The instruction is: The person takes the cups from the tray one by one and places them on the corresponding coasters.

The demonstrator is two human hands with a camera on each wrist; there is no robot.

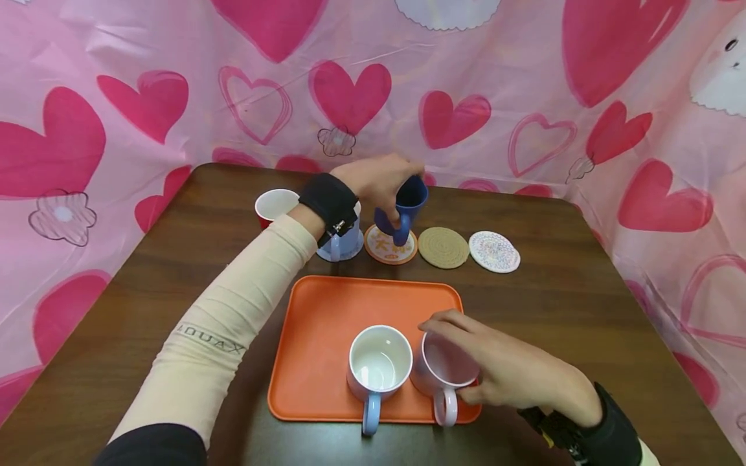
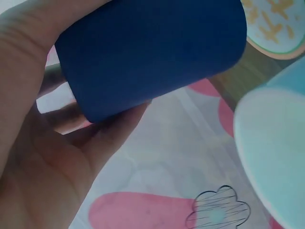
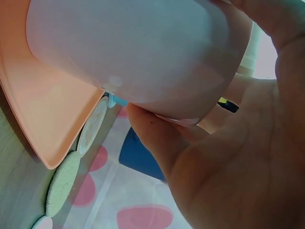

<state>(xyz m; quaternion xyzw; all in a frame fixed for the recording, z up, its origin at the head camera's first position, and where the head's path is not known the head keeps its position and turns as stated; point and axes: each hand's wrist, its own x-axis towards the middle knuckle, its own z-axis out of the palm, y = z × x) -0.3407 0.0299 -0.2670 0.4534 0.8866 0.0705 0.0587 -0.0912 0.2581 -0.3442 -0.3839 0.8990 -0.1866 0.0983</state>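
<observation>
My left hand [image 1: 377, 181] grips a dark blue mug [image 1: 414, 199] near its rim. The mug is tilted, over an orange-rimmed white coaster [image 1: 377, 248] with orange marks. In the left wrist view, fingers and thumb span the dark blue mug [image 2: 152, 57]. My right hand [image 1: 495, 356] holds a pale pink mug [image 1: 430, 375] by its upper part, thumb near the handle. That pink mug [image 3: 124, 52] is at the right end of an orange tray [image 1: 326, 330]. Beside it on the tray stands a white-lined mug with a light blue handle [image 1: 371, 414].
Behind the left wrist, a light blue mug [image 1: 350, 243] stands on a blue coaster, partly hidden. A red mug with white inside [image 1: 276, 204] is left of it. A woven tan coaster [image 1: 444, 248] and a speckled white coaster [image 1: 494, 252] lie to the right along the row.
</observation>
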